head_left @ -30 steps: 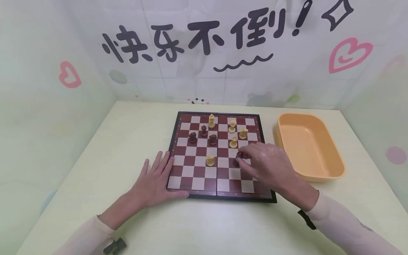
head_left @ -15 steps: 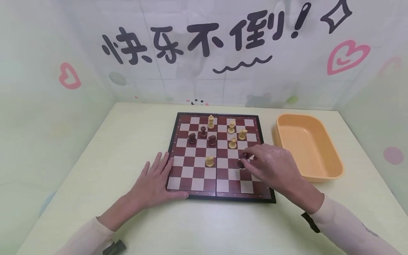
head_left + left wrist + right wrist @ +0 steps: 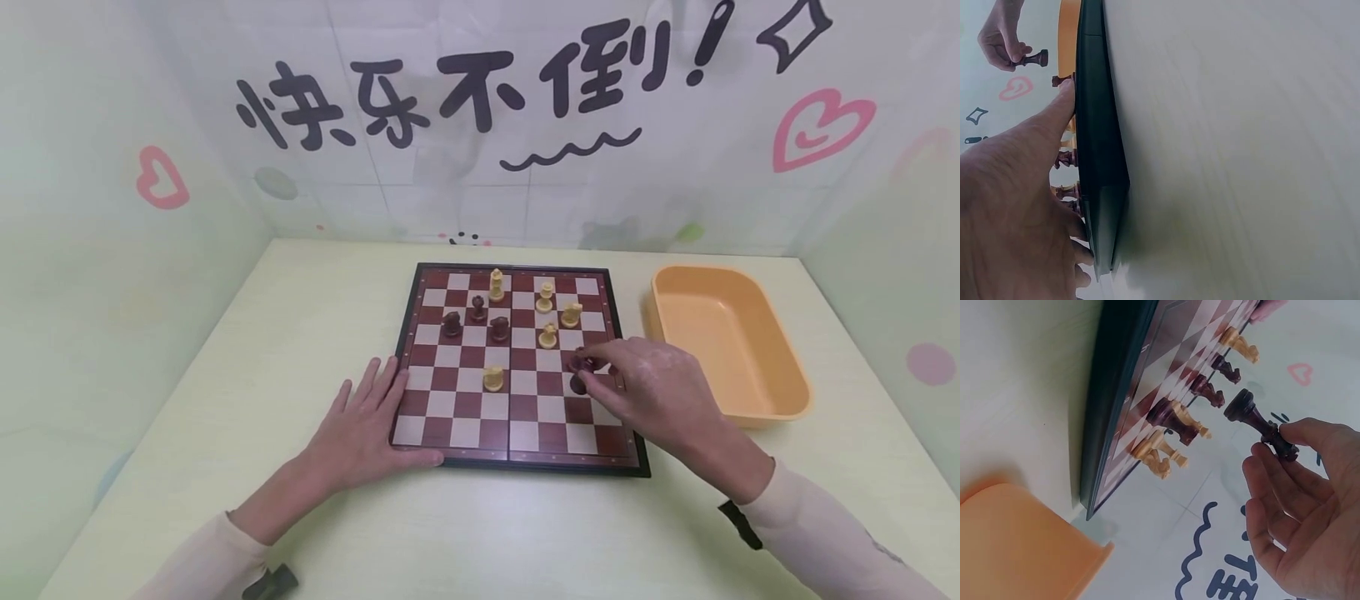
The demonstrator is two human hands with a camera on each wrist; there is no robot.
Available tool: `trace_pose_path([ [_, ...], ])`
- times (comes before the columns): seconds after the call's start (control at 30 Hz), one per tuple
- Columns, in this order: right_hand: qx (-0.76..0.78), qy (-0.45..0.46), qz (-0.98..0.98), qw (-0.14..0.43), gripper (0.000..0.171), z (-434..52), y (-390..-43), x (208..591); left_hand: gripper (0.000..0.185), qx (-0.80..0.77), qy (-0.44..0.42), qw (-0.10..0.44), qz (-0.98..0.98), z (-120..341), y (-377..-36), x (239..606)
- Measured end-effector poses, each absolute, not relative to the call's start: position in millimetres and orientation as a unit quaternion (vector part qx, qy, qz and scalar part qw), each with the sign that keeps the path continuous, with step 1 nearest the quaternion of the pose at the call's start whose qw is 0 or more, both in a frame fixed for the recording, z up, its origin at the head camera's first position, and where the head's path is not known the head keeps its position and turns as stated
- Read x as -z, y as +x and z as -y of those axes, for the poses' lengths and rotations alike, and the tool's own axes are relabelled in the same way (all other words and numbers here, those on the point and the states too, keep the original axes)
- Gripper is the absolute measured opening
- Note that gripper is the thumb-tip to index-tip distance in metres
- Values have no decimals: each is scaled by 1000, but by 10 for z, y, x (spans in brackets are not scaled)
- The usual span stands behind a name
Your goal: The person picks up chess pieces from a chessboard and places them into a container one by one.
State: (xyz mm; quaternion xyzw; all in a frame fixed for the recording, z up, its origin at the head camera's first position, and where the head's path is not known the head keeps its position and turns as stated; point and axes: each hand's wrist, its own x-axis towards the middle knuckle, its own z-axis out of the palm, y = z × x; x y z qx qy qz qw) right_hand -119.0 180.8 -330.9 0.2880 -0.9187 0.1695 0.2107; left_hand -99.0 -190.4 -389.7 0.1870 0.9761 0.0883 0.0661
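My right hand [image 3: 648, 383] pinches a dark chess piece [image 3: 1254, 419] between thumb and fingers near its top, holding it tilted over the right side of the chessboard [image 3: 525, 433]. In the right wrist view its round base is apart from the board. A dark rook [image 3: 1175, 422] stands on the board close by. My left hand [image 3: 360, 433] rests at the board's left front corner, fingers spread along the side and thumb on the front edge. Light and dark pieces stand farther back, including a dark knight [image 3: 452, 324]; a light knight [image 3: 492, 378] stands nearer the front.
An orange plastic bin [image 3: 727, 350] with nothing in it stands right of the board, close to my right hand. The pale table [image 3: 300, 292] is bounded by printed walls [image 3: 420, 192] at the back and sides.
My right hand has moved a little to the right over the board, carrying the dark chess piece. The left hand and the standing pieces stay where they were.
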Motion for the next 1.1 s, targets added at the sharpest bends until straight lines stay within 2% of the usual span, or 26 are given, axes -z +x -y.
trace_pose_path([
  [0.27, -155, 293, 914, 235, 17, -1897, -1183, 3337, 127, -79, 188, 68, -977, 1900, -986, 3896],
  [1.1, -156, 262, 920, 248, 18, -2214, -1161, 3320, 128, -70, 194, 57, -977, 1902, -985, 3904],
])
